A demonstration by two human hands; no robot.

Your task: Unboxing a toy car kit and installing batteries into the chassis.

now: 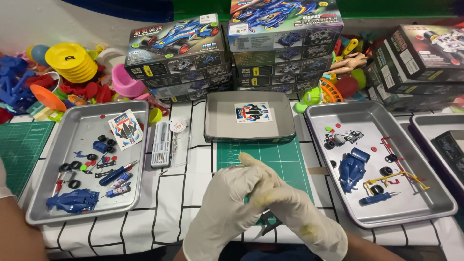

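Note:
Both my hands wear pale latex gloves and meet over the green cutting mat (278,159) at the table's front middle. My left hand (224,205) curls against my right hand (295,212), fingertips touching. Two dark handles of a small cutter (267,224) poke out beneath my right hand, which is closed around it. Whatever sits between my fingers is hidden. Just beyond the mat stands an open grey box lid (220,126) with a sticker sheet (253,112) inside.
A left metal tray (140,159) holds a blue car body, black wheels, a sticker sheet and small tools. A right metal tray (437,193) holds a blue chassis, wheels and sprues. Stacked model-car boxes (176,48) and loose plastic toys line the back. Another person's arm (12,229) is at the left edge.

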